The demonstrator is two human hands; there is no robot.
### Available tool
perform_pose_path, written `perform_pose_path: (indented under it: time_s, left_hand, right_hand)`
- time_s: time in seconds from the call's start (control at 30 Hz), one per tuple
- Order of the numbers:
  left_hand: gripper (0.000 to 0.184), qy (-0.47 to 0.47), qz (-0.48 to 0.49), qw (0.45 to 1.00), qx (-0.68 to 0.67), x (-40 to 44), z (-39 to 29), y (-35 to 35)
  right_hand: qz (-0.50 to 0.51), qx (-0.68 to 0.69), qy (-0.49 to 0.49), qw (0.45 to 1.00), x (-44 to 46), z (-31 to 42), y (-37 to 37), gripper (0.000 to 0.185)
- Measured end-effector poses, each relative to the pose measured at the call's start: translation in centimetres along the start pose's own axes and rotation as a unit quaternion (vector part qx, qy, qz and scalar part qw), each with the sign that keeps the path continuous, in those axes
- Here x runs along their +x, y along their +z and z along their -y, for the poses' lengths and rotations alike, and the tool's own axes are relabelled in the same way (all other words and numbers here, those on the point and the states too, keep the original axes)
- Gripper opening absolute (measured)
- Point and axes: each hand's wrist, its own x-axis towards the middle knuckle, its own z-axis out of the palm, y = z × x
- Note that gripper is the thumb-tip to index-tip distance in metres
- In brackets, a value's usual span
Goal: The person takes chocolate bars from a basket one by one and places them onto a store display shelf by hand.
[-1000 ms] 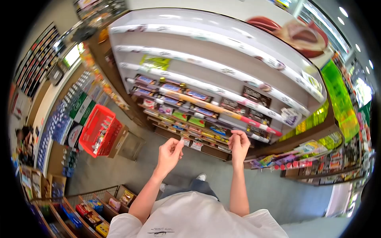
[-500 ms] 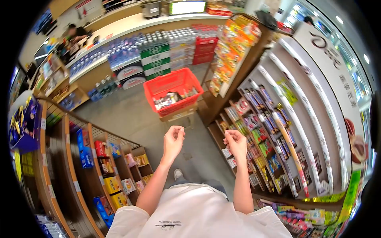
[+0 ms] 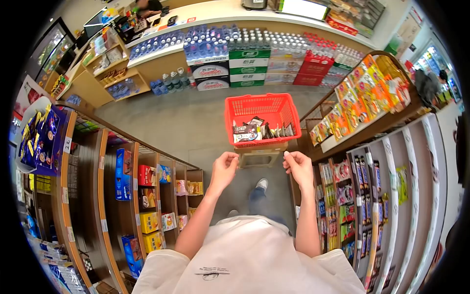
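While left hand (image 3: 224,169), right hand (image 3: 300,168) hover | basket rim (image 3: 269,142) ahead | floor (image 3: 171,130) beyond

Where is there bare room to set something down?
Bare grey floor stretches between the brown wooden shelves on your left and the red plastic basket. Crowded: the basket's near side, with wrapped packets, and the front of the pale-topped counter, lined with plastic bottles.

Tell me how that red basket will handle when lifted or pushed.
The red basket looks like thin openwork plastic, so it probably flexes only slightly. Packets fill only part of it, so it should feel fairly light. Pushed, it might slide off the stand beneath.
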Motion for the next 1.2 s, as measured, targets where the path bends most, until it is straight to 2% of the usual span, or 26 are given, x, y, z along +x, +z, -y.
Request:
perform_pose_path:
  time_s: [0.23,0.3,0.37,0.43,0.57,0.63,0.7,0.77,0.83,0.87,0.9,0.97,1.0,1.03,1.1,1.2]
  left_hand:
    - [0.022,-0.035,0.009,0.993,0.115,5.5,-1.8,2.5]
    - [0.024,-0.057,0.016,0.991,0.122,6.4,-1.2,3.3]
    - [0.026,-0.086,0.018,0.990,0.113,7.5,0.0,3.7]
    - [0.025,-0.106,0.058,0.982,0.146,8.3,0.5,3.9]
    - [0.028,-0.199,0.084,0.961,0.171,10.7,0.6,3.5]
    - [0.029,-0.167,0.069,0.965,0.192,12.6,2.0,3.3]
    - [0.029,-0.157,0.061,0.965,0.203,14.6,2.8,3.0]
    - [0.029,-0.143,0.054,0.965,0.212,16.9,2.8,2.8]
    - [0.032,-0.071,0.101,0.951,0.285,19.4,2.9,2.4]
    - [0.036,-0.053,0.172,0.936,0.301,21.0,4.6,2.2]
    - [0.036,-0.056,0.181,0.938,0.291,22.3,6.6,2.2]
    - [0.038,-0.022,0.222,0.890,0.397,24.5,9.4,2.4]
    - [0.038,-0.050,0.249,0.877,0.408,25.4,7.9,2.5]
    - [0.038,-0.049,0.258,0.876,0.405,26.3,8.2,2.7]
    - [0.037,-0.005,0.259,0.850,0.458,28.0,9.3,2.9]
    - [0.033,0.008,0.288,0.831,0.476,29.8,11.0,3.0]
  right_hand:
    - [0.103,-0.039,0.015,0.994,9.5,-0.2,-0.1,0.017]
    - [0.124,-0.140,-0.025,0.982,11.5,-1.1,0.1,0.016]
    - [0.143,-0.161,-0.015,0.976,13.0,-1.3,0.4,0.015]
    - [0.158,-0.050,0.031,0.986,14.2,-2.1,1.1,0.014]
    - [0.161,-0.014,0.050,0.986,17.1,-4.1,2.5,0.013]
    - [0.150,-0.030,0.067,0.986,18.6,-4.8,3.5,0.013]
    - [0.151,-0.111,0.032,0.982,19.9,-5.2,4.5,0.015]
    - [0.148,-0.170,0.037,0.974,21.2,-5.0,5.7,0.018]
    - [0.146,-0.230,0.021,0.962,22.8,-5.4,7.1,0.020]
    - [0.150,-0.221,0.049,0.962,23.6,-5.5,7.9,0.023]
    - [0.145,-0.230,0.058,0.961,24.3,-5.5,8.7,0.023]
    - [0.161,-0.289,0.057,0.942,26.1,-5.8,9.9,0.027]
    - [0.179,-0.303,0.056,0.934,27.0,-5.7,10.5,0.032]
    - [0.174,-0.305,0.063,0.934,27.6,-5.8,10.9,0.032]
    - [0.193,-0.408,0.046,0.891,28.7,-6.0,11.7,0.036]
    - [0.233,-0.414,0.066,0.878,30.5,-8.0,12.7,0.040]
